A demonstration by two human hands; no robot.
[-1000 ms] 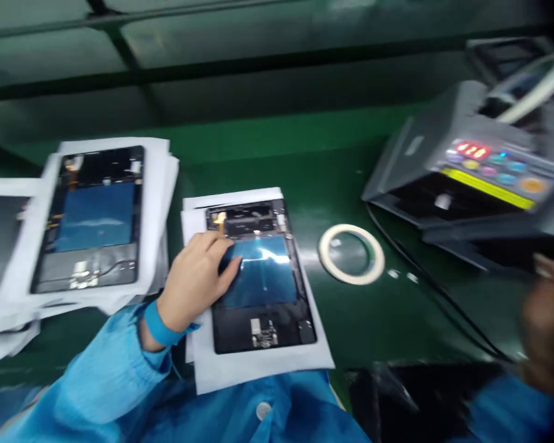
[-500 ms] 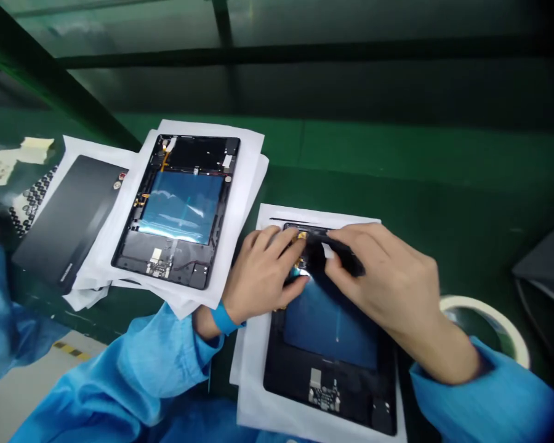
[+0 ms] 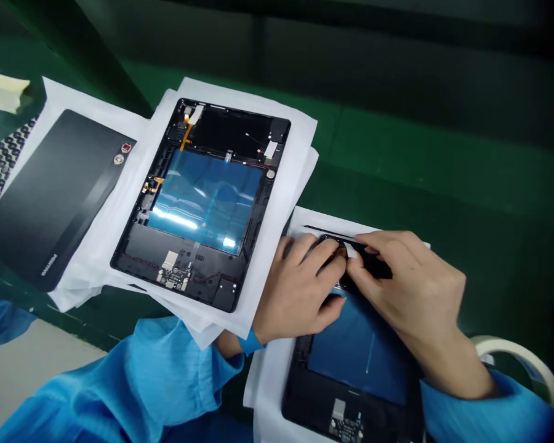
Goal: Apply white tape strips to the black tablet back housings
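Note:
An opened tablet [image 3: 300, 394] lies on white sheets in front of me, with blue film [image 3: 360, 351] over its middle and a small circuit board [image 3: 346, 424] at its near end. My left hand [image 3: 300, 289] rests on its upper left part, fingers apart and curled down, thumb stretched over the film's edge. Beside those fingertips, my right hand [image 3: 410, 289] pinches a small white strip [image 3: 351, 250] between thumb and fingers. Part of the strip and the tablet's far end are hidden under my hands.
To the left, a second opened tablet [image 3: 207, 203] lies on stacked white paper [image 3: 300, 129]. Further left are a dark grey cover [image 3: 55, 197], a sheet of black round pieces [image 3: 9, 157] and yellowish pads [image 3: 4, 92]. A tape roll [image 3: 521, 354] lies by my right forearm. Another person's blue sleeve [image 3: 2, 320] shows at left.
The view has shifted, so the second tablet appears larger and both hands sit further right and lower in the picture. My hands stay at the tablet's far end, the white strip still at my right fingertips.

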